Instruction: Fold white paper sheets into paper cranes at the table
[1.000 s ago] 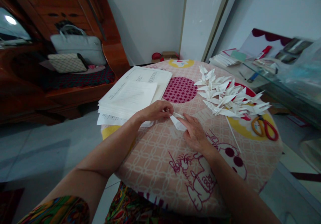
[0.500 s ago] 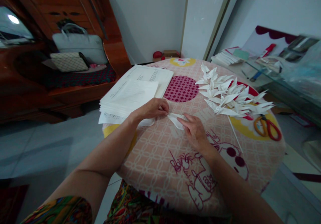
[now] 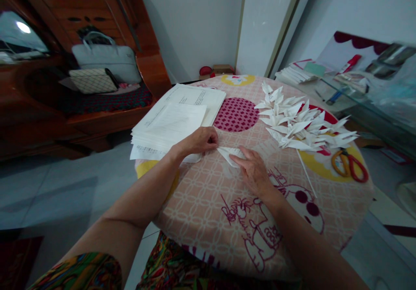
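Your left hand (image 3: 199, 140) was curled closed, knuckles up, its fingertips down at the left tip of the small folded white paper (image 3: 227, 153). Whether those fingers pinched that tip or only pressed on it could not be told from the head view. Your right hand (image 3: 255, 172) lay open and flat, palm down, with its fingers stretched across the right part of the same paper and pinning it to the tablecloth (image 3: 201, 203). The paper lay flat between your two hands, touched by both. Only its pale middle showed in the gap between them.

Just beyond your left hand, and touching its far side, sat a thick stack of printed sheets (image 3: 177, 119). The bottom sheets stuck out toward your left wrist. Beyond your right hand and off to its right lay a heap of folded white paper shapes (image 3: 302, 127), pointed and winged, well apart from your fingers. A thin white stick (image 3: 307, 174) ran from that heap down toward you, passing near the right side of your right hand without touching it. Farther right of the stick, orange-handled scissors (image 3: 349, 165) rested on the cloth, their blades hidden under the edge of the heap.

Far to the left of your left forearm, off the table, a grey bag (image 3: 105, 62) and a quilted pale bag (image 3: 92, 80) sat on a dark wooden bench (image 3: 97, 117).
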The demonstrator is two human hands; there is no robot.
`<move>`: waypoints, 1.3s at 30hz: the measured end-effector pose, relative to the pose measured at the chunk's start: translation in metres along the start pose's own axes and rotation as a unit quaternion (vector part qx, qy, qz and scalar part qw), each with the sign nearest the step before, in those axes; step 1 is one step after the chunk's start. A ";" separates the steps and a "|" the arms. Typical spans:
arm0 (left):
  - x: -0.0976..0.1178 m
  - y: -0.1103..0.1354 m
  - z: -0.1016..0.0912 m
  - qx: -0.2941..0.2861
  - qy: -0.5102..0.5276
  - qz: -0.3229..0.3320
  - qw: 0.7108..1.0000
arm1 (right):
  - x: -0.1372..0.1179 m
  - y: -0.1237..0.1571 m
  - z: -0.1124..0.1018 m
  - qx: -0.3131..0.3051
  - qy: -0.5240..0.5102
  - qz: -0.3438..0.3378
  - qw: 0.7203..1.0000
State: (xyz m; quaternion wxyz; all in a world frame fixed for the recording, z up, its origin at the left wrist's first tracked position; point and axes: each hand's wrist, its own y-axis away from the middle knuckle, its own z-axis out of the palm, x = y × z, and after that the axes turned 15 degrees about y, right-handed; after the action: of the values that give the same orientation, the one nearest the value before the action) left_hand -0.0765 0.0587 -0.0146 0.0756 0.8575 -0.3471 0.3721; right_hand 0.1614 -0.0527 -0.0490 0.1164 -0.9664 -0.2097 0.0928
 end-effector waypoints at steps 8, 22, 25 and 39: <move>0.001 -0.001 0.006 0.042 -0.016 -0.034 0.998 | -0.001 0.001 -0.002 -0.023 0.032 -0.011 0.999; 0.028 0.005 0.011 0.052 0.049 0.003 0.997 | -0.003 0.000 -0.006 -0.043 0.053 -0.015 0.998; 0.028 0.004 0.014 0.049 0.058 0.009 0.997 | -0.002 0.001 -0.003 -0.029 0.045 -0.019 0.998; 0.011 0.002 0.009 0.034 0.120 -0.076 0.989 | -0.004 0.005 0.003 0.001 -0.007 -0.039 0.999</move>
State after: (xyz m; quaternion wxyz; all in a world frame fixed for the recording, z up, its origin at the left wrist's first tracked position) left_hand -0.0670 0.0475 -0.0134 0.1157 0.8327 -0.2568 0.4768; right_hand 0.1590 -0.0587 -0.0527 0.1196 -0.9566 -0.2480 0.0952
